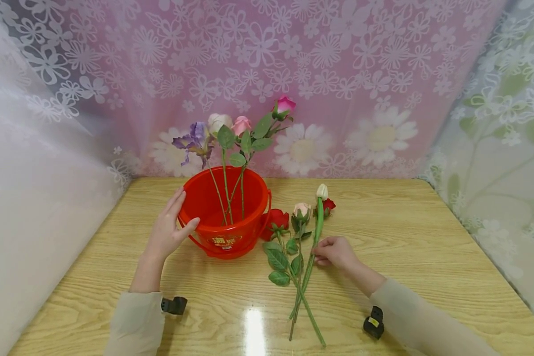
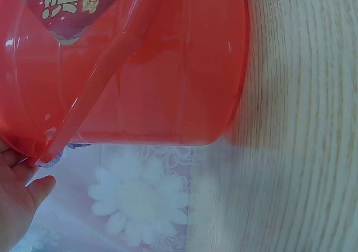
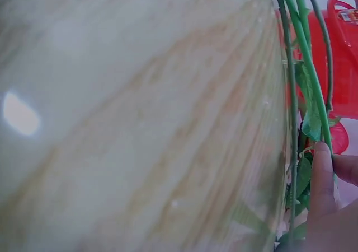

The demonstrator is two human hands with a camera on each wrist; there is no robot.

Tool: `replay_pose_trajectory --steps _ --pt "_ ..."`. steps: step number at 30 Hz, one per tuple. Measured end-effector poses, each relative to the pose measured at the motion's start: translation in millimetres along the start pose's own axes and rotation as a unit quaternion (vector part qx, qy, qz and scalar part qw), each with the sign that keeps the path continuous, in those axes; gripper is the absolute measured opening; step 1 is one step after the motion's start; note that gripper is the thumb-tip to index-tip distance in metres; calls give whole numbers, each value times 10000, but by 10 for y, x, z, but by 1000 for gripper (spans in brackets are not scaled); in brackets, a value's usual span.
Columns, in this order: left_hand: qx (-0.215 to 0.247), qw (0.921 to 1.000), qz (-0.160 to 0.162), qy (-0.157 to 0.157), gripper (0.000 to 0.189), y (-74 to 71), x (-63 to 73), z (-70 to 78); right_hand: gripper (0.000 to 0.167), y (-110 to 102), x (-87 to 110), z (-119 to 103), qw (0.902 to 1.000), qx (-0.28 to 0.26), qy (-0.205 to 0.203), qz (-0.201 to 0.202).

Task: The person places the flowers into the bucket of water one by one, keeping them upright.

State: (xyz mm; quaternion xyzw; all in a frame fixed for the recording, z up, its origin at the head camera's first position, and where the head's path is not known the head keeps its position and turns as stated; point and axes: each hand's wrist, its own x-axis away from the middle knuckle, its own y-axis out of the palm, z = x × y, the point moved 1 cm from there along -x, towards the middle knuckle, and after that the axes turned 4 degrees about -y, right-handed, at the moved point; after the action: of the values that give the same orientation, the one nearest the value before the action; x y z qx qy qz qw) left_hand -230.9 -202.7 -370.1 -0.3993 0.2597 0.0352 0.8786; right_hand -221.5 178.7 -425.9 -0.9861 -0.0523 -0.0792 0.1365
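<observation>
A red bucket (image 1: 213, 236) stands on the table with several flowers upright in it: a purple iris (image 1: 195, 141), a white flower (image 1: 219, 122), a pink rose (image 1: 242, 124) and a magenta rose (image 1: 286, 106). My left hand (image 1: 166, 230) rests against the bucket's left rim, its fingers straight and thumb spread. My right hand (image 1: 335, 254) pinches the green stem of a white tulip (image 1: 322, 192) between thumb and index finger. Crossing stems lie beside it, from a red rose (image 1: 277, 221), a pale pink rose (image 1: 301, 211) and another red rose (image 1: 328, 206) partly behind the tulip.
A light wood-grain table (image 1: 405, 222) carries everything. Floral curtains (image 1: 302, 74) close off its back and both sides. The bucket's handle (image 2: 112, 61) hangs down along its side. A small black device (image 1: 374, 322) sits at each sleeve.
</observation>
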Motion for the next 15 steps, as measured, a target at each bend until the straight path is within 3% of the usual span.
replay_pose_trajectory --steps 6,15 --pt "-27 10000 -12 -14 72 -5 0 8 12 -35 37 -44 9997 -247 -75 22" --pt "-18 10000 -14 -25 71 -4 -2 13 13 -126 51 -144 9997 -134 -200 100"
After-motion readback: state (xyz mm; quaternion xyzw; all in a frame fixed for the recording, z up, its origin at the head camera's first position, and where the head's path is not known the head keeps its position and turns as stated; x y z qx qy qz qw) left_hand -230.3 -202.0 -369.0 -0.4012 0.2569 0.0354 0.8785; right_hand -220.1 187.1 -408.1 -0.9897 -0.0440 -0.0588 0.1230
